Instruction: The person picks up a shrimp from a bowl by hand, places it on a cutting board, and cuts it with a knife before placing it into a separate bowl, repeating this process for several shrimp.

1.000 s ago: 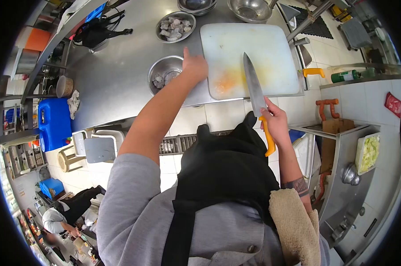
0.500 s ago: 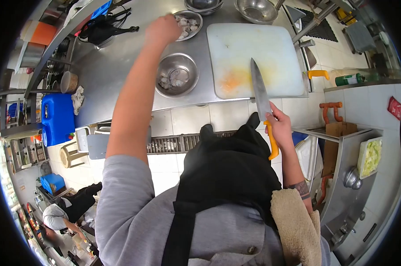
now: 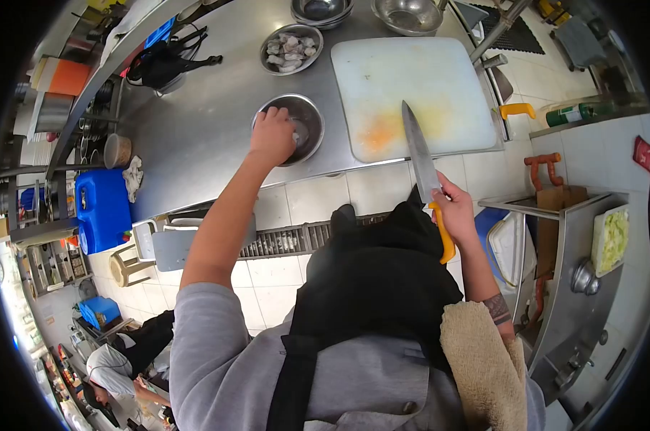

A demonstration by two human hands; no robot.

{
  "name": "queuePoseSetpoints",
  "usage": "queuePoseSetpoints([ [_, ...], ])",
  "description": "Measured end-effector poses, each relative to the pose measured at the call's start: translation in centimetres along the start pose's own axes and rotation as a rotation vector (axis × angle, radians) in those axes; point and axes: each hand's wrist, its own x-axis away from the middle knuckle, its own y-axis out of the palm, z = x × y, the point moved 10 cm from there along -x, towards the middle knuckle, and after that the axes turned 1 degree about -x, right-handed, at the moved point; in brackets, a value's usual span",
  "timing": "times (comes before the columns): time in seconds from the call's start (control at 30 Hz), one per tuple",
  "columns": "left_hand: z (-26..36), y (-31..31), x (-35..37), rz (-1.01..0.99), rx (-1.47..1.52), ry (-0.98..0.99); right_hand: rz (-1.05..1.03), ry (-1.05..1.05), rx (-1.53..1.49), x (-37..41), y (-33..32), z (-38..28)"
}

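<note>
My left hand (image 3: 273,136) reaches into a steel bowl (image 3: 312,121) near the table's front edge. Its fingers bend down inside over pale pieces, and what they hold, if anything, is hidden. Behind it, a second steel bowl (image 3: 318,43) holds several greyish-white pieces (image 3: 290,49). My right hand (image 3: 453,205) is closed around the yellow handle of a large knife (image 3: 419,147). The blade points away from me, its tip over the stained front part of a white cutting board (image 3: 418,79).
More steel bowls (image 3: 408,16) stand at the table's back. Black straps (image 3: 168,63) lie at the back left, near a blue container (image 3: 104,210). At right are a steel sink unit (image 3: 587,316) and a tray of chopped greens (image 3: 612,241). Another person (image 3: 113,370) is at lower left.
My left hand has moved from the back bowl of pieces down into the nearer bowl. My right hand still holds the knife. The view has shifted slightly.
</note>
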Motion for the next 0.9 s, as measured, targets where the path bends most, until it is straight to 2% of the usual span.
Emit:
queuePoseSetpoints([
  [0.03,-0.1,-0.3,-0.2,0.0,0.0,0.006,0.005,0.002,-0.003,0.1,0.0,-0.1],
  [0.1,-2.9,-1.5,-0.4,0.08,0.283,-0.221,0.005,-0.035,0.023,0.4,0.0,-0.6],
  [0.13,-3.1,-1.5,-0.3,0.077,0.281,-0.212,0.011,-0.031,0.018,0.5,-0.1,-0.4],
  [0.2,-6.4,-1.3,0.5,0.175,0.977,-0.434,0.018,-0.02,0.008,0.5,-0.3,-0.3],
  [0.23,-6.6,-1.7,0.7,0.172,0.975,-0.424,0.025,-0.019,0.001,0.5,-0.5,-0.2],
  [0.3,-7.7,0.1,1.8,0.102,1.294,-0.617,0.043,-0.016,0.033,0.6,-1.1,0.4],
  [0.37,-7.3,0.7,1.5,0.064,1.311,-0.579,0.054,-0.014,0.025,0.6,-1.6,1.1],
  [0.47,-3.4,-2.4,0.4,0.078,1.308,-0.523,0.049,-0.018,0.006,0.6,-2.1,1.7],
  [0.53,2.2,-5.7,-1.8,0.151,1.029,-0.253,0.034,-0.022,-0.006,0.4,-2.1,2.0],
  [0.6,8.2,-6.3,-4.0,0.183,0.92,-0.104,-0.003,-0.015,-0.084,-0.4,-1.5,2.6],
  [0.67,15.4,-4.7,-8.0,0.11,0.508,0.147,-0.021,-0.019,-0.124,-1.8,-0.8,3.1],
  [0.8,17.0,-4.9,-8.4,0.202,0.525,0.132,-0.072,-0.066,-0.116,-4.3,0.5,1.1],
  [0.9,15.4,-4.9,-7.5,0.271,0.652,0.095,-0.099,-0.133,-0.048,-5.9,1.3,-0.6],
])
